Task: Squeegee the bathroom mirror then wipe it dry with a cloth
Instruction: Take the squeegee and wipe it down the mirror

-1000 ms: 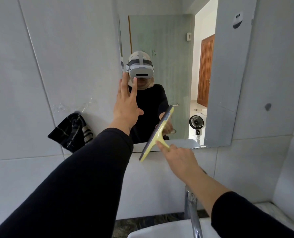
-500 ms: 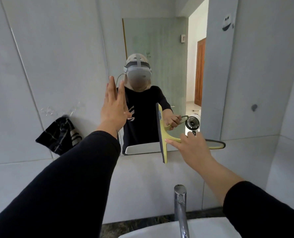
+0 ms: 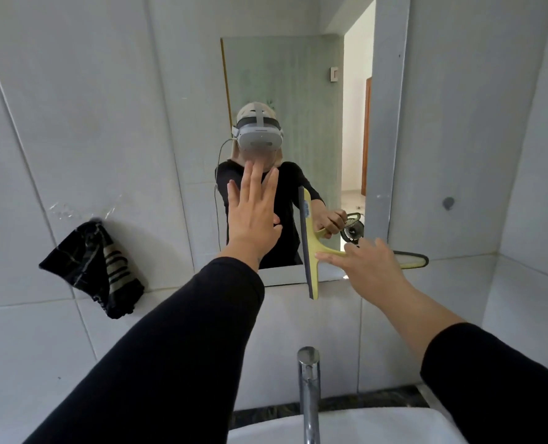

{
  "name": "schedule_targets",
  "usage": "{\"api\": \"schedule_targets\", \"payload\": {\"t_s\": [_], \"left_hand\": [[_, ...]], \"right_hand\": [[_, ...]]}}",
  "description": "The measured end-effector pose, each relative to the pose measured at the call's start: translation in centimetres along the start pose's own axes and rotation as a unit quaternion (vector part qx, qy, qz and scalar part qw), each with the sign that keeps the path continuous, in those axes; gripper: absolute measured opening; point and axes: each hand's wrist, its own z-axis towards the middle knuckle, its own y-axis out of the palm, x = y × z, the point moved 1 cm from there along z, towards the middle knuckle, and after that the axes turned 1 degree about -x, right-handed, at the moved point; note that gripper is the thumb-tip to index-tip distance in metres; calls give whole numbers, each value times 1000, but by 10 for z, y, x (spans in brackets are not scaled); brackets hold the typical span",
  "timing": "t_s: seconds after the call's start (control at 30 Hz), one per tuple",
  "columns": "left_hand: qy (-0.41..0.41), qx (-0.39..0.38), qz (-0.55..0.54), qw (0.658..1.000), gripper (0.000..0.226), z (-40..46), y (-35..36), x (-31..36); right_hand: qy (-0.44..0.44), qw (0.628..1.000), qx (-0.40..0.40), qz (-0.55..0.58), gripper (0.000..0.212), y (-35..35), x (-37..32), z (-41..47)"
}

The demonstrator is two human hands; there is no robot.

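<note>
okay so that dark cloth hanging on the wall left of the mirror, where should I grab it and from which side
Probably the cloth's upper corner, where it seems pinned to the wall; what holds it isn't visible. Come from the front with the left hand, which is open and nearer. Below that corner the cloth droops in loose folds that would bunch.

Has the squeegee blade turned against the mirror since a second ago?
Yes. The squeegee blade was slanted; now it stands upright across the mirror's bottom edge, handle pointing right.
</note>
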Motion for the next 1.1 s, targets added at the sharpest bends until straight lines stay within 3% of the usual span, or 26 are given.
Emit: {"api": "schedule_targets", "payload": {"t_s": [0.7,1.1], "left_hand": [[-30,7,-6,1000,101,9,20,25],[-27,14,-17,999,104,9,20,27]], "right_hand": [[-8,1000,-4,7,69,26,72,-14],[93,994,-62,17,68,42,117,-51]]}}
